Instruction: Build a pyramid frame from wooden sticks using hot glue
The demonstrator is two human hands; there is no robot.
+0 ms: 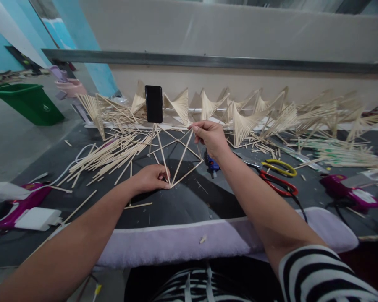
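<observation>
A frame of thin wooden sticks (pixel 176 157) stands on the dark mat (pixel 182 201) in front of me. My left hand (pixel 151 178) is closed on the frame's near bottom corner, pressing it to the mat. My right hand (pixel 209 136) pinches the frame's upper right corner where sticks meet. A black phone (pixel 153 103) stands upright just behind the frame. A blue glue gun (pixel 211 163) lies on the mat under my right wrist.
Loose sticks (pixel 110 155) are heaped at left. Several finished fan-shaped stick pieces (pixel 248 117) line the wall. Yellow scissors (pixel 280 167) and red scissors (pixel 279 184) lie at right, magenta tools (pixel 349 191) at both sides, a green bin (pixel 30 102) far left.
</observation>
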